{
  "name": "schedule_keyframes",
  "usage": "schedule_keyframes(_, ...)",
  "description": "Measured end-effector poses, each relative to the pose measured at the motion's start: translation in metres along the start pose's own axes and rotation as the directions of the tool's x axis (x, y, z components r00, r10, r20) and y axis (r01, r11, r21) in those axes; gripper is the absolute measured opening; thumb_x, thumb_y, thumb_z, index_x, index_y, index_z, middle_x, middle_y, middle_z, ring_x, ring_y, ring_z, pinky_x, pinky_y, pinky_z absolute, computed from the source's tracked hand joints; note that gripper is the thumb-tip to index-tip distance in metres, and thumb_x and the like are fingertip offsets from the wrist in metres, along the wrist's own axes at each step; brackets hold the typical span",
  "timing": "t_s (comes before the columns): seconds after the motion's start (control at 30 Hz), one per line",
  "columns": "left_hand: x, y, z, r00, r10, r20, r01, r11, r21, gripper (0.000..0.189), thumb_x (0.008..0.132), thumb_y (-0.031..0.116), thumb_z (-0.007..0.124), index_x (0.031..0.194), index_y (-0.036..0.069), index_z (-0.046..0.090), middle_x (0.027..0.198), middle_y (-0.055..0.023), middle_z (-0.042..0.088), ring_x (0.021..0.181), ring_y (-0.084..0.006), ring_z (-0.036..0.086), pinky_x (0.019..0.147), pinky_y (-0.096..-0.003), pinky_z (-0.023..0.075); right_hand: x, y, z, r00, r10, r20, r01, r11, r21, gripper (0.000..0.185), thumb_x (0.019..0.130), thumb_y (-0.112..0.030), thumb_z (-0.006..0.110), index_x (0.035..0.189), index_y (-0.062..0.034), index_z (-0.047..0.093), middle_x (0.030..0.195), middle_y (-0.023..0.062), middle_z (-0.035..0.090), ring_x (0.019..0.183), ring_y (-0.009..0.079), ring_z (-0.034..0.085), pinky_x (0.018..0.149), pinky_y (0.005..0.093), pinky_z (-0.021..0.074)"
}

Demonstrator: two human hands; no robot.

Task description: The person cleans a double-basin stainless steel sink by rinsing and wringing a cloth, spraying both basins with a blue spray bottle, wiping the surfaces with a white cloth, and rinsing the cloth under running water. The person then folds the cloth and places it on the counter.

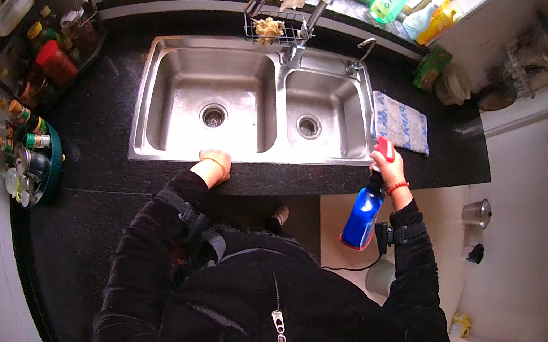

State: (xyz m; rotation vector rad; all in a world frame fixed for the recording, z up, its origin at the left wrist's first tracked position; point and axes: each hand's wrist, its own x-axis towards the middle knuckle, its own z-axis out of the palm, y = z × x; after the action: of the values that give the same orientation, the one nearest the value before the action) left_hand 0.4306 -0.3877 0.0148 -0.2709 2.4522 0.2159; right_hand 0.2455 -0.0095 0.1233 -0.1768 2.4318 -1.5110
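Note:
A steel double-bowl sink (215, 88) is set in the black countertop before me. My left hand (218, 164) rests on the counter's front edge, by the larger bowl; its fingers are curled and mostly hidden, so I cannot tell whether they grip the edge. My right hand (388, 164) is closed round the neck of a blue spray bottle (362, 217) with a red and white trigger head. That bottle hangs tilted in front of the counter, near the smaller bowl's right corner. Right beside the sink lies a folded grey cloth (400, 122) with blue lettering.
Behind the sink stand the faucet (295, 54) and a wire basket (276, 27). A green pump bottle (395, 1) is on the windowsill. Spice bottles and jars fill a teal round tray (55, 163) at the left. Bowls and a green packet (431, 67) sit by the right wall.

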Motion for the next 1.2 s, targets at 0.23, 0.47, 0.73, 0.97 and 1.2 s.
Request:
schedule_keyframes(0.23,-0.001,-0.006,0.000,0.999,0.038,-0.027,-0.038,0.999,0.010,0.044,0.069,0.034,0.069,0.105,0.010,0.057,0.104,-0.0092,0.062,0.099,-0.0258,0.059,0.081,-0.0429,0.0462,0.018,-0.027,0.011,0.993,-0.117,-0.001,0.117,0.993,0.034,0.034,0.073,-0.014,0.064,0.103,-0.0004,0.057,0.083,0.0044,0.060,0.062,0.0119,0.058,0.056,0.0260,0.0489)
schedule_keyframes(0.47,0.002,-0.010,-0.003,0.997,0.072,0.011,-0.072,0.996,0.045,0.041,0.071,0.033,0.066,0.104,0.010,0.058,0.102,-0.0104,0.063,0.097,-0.0260,0.060,0.079,-0.0428,0.0470,0.001,-0.029,0.004,0.999,0.019,-0.034,-0.025,0.979,-0.204,0.019,0.073,-0.011,0.063,0.088,-0.0009,0.058,0.073,0.0050,0.058,0.060,0.0139,0.057,0.051,0.0284,0.0495)
schedule_keyframes(0.73,0.007,-0.010,-0.008,0.994,0.100,0.048,-0.105,0.990,0.091,0.039,0.071,0.035,0.066,0.102,0.010,0.062,0.099,-0.0097,0.064,0.093,-0.0266,0.062,0.076,-0.0410,0.0488,-0.025,-0.014,0.004,0.992,0.034,-0.117,-0.055,0.983,-0.177,0.018,0.073,-0.010,0.062,0.088,-0.0006,0.058,0.068,0.0053,0.059,0.056,0.0132,0.057,0.050,0.0279,0.0479)
schedule_keyframes(0.97,0.002,-0.015,-0.005,0.994,0.113,0.011,-0.113,0.992,0.060,0.040,0.072,0.037,0.066,0.101,0.010,0.062,0.098,-0.0104,0.064,0.092,-0.0269,0.062,0.078,-0.0407,0.0489,-0.003,-0.022,0.011,0.965,-0.162,-0.205,0.105,0.959,-0.263,0.027,0.072,-0.016,0.065,0.093,0.0004,0.059,0.074,0.0054,0.060,0.063,0.0114,0.058,0.056,0.0261,0.0469)
schedule_keyframes(1.2,-0.005,-0.020,-0.001,0.996,0.092,-0.014,-0.092,0.996,-0.004,0.049,0.071,0.035,0.068,0.109,0.008,0.054,0.104,-0.0121,0.061,0.098,-0.0281,0.059,0.081,-0.0421,0.0481,0.024,-0.029,0.019,0.990,-0.020,-0.142,0.043,0.985,0.164,0.024,0.073,-0.011,0.066,0.092,0.0006,0.058,0.075,0.0046,0.060,0.063,0.0125,0.058,0.055,0.0261,0.0504)
